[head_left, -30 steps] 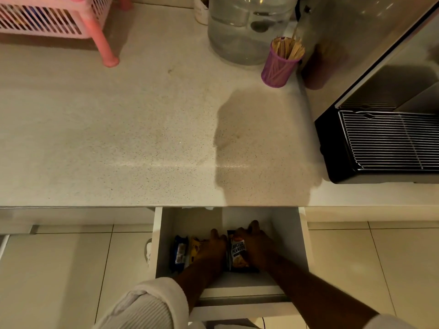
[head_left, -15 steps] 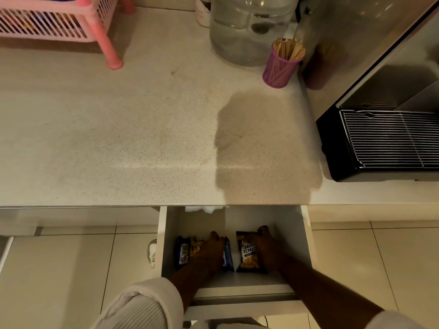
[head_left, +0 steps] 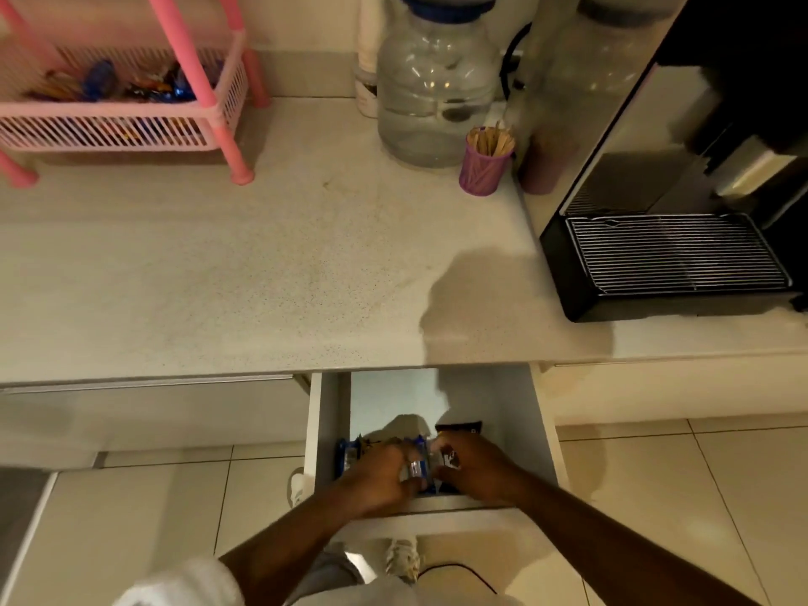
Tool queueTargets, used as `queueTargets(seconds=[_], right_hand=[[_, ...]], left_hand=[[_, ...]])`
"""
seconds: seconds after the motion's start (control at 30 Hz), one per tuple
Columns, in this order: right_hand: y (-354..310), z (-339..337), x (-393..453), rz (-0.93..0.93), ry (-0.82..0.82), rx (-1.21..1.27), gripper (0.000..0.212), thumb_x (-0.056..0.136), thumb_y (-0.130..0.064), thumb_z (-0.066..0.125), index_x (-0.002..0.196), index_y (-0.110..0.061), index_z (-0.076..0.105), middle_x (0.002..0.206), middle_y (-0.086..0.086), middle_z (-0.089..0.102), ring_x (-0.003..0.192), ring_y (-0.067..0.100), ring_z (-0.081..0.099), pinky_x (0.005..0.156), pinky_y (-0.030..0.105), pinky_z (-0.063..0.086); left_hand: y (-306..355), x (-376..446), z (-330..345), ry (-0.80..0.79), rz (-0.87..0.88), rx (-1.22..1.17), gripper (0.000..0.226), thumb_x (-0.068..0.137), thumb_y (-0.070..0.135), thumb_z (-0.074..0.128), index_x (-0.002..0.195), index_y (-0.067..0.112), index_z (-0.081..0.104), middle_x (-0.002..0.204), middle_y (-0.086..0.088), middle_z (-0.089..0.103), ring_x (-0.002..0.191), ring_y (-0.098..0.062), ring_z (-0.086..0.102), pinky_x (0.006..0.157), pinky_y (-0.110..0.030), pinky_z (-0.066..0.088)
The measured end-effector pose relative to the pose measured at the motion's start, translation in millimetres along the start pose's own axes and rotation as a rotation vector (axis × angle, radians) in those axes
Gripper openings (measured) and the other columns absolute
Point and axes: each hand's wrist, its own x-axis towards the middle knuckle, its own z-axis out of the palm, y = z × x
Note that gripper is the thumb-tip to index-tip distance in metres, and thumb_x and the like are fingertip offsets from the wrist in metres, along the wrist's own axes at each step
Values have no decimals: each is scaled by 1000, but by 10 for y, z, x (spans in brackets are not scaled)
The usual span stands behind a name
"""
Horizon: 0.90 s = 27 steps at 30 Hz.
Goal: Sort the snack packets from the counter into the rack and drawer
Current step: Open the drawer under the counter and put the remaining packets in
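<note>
Snack packets, blue and dark foil [head_left: 417,463], standing in row inside open white drawer [head_left: 542,435]. Left hand [head_left: 378,476] and right hand [head_left: 474,468] each gripping packets, tidying row. Pink slatted plastic rack [head_left: 131,124] holding more packets. Speckled pale surface [head_left: 262,264] showing none: sorting seemingly nearing end; drawer closing likely left.

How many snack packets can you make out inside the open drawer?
3 at least: a blue packet at the drawer's left, a blue packet between both hands, and a dark packet behind the right hand. The left hand may hide more.
</note>
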Motion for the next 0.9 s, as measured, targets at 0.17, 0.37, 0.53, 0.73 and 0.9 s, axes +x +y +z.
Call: queueTargets(seconds=[0.17, 0.37, 0.53, 0.73, 0.9], right_hand=[[-103, -20, -413, -94, -48, -14, 45, 82, -65, 57, 119, -39, 63, 117, -16, 66, 100, -1, 61, 89, 30, 55], [-169, -148, -633, -183, -40, 103, 31, 69, -64, 78, 95, -46, 75, 95, -20, 71, 89, -1, 67, 76, 24, 57], [-276, -147, -637, -232, -11, 51, 32, 72, -58, 77, 94, -36, 79, 87, -20, 70, 87, 2, 66, 69, 21, 53], [-358, -177, -593, -251, 12, -43, 27, 77, -50, 77, 97, -31, 80, 84, -20, 70, 84, 2, 65, 67, 15, 48], [-441, -277, -512, -241, 44, -42, 20, 80, -39, 80, 97, -28, 81, 89, -12, 74, 82, 3, 66, 70, 13, 49]], left_hand=[[54, -358, -68, -37, 86, -41, 32, 83, 37, 75, 114, 30, 69, 110, 16, 65, 100, -1, 63, 89, -18, 52], [68, -636, -283, -35, 156, 26, 43, 70, 44, 82, 108, 26, 71, 100, 14, 65, 92, -6, 63, 81, -34, 56], [96, -656, -298, 31, 172, 187, 51, 69, 48, 80, 116, 31, 67, 115, 16, 65, 101, 0, 59, 87, -26, 54], [98, -589, -330, 45, 162, 250, 53, 74, 48, 76, 123, 33, 63, 123, 15, 62, 107, -4, 59, 88, -26, 54], [96, -531, -412, 136, 169, 278, 51, 75, 53, 75, 121, 33, 65, 124, 16, 60, 110, -4, 56, 88, -24, 52]])
